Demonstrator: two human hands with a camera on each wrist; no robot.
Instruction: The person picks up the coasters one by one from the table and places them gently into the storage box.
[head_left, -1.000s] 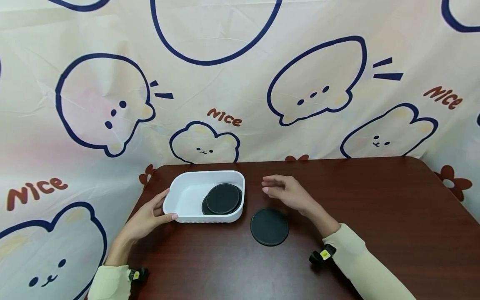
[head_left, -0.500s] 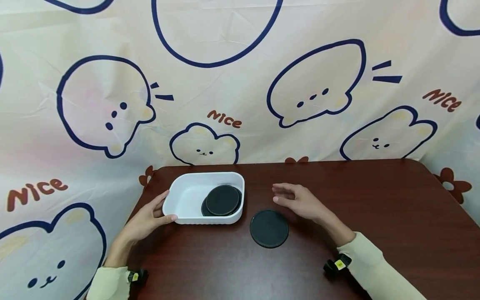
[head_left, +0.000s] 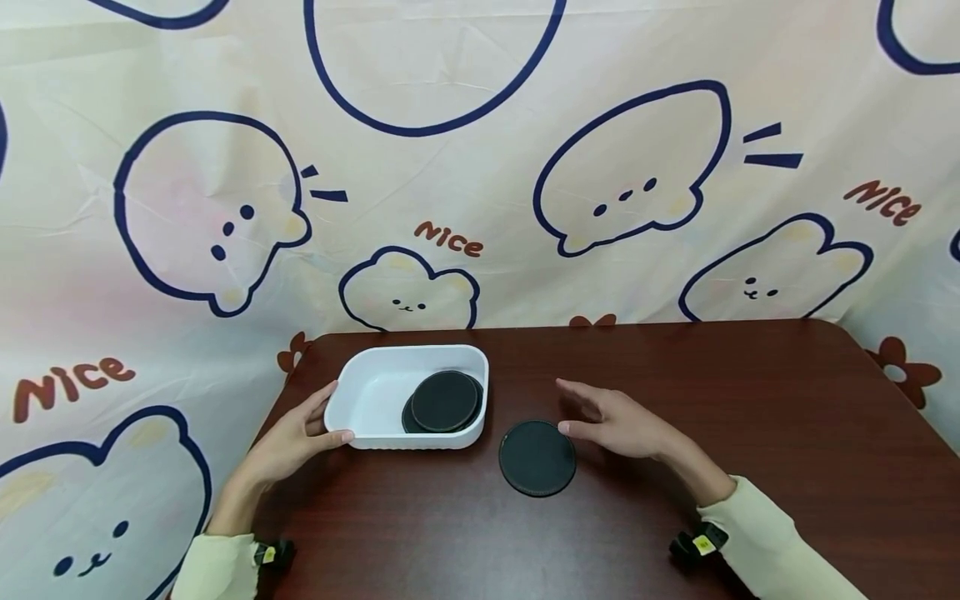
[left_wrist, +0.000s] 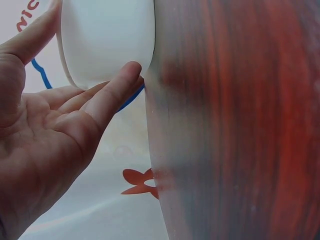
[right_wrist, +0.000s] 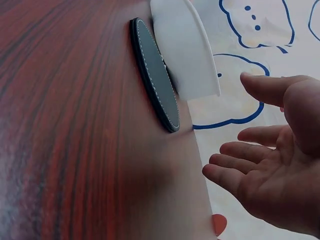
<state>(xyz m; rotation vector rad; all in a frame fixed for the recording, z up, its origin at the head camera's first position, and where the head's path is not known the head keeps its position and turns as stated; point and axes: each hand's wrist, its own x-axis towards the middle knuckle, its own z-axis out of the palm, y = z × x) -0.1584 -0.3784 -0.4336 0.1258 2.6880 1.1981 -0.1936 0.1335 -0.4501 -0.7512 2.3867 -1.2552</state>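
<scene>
A white plastic basket [head_left: 375, 393] with rounded corners sits at the table's back left. My left hand [head_left: 287, 440] grips its left end, thumb at the front corner and fingers along the side, as the left wrist view also shows on the basket's end wall [left_wrist: 107, 40]. Inside, at the right end, black round coasters [head_left: 445, 402] lie stacked and slightly offset. Another black coaster [head_left: 537, 462] with light edge stitching [right_wrist: 157, 75] lies flat on the table. My right hand [head_left: 618, 422] hovers just right of it, fingers extended, thumb apart, holding nothing.
The dark brown wooden table [head_left: 750, 442] stretches to the right and toward the front. A printed cloth backdrop [head_left: 495, 183] with cartoon bears hangs directly behind its back edge and down the left side.
My right hand has moved right and toward the front, from beside the basket to beside the loose coaster. My left hand, the basket and the coasters stay in place.
</scene>
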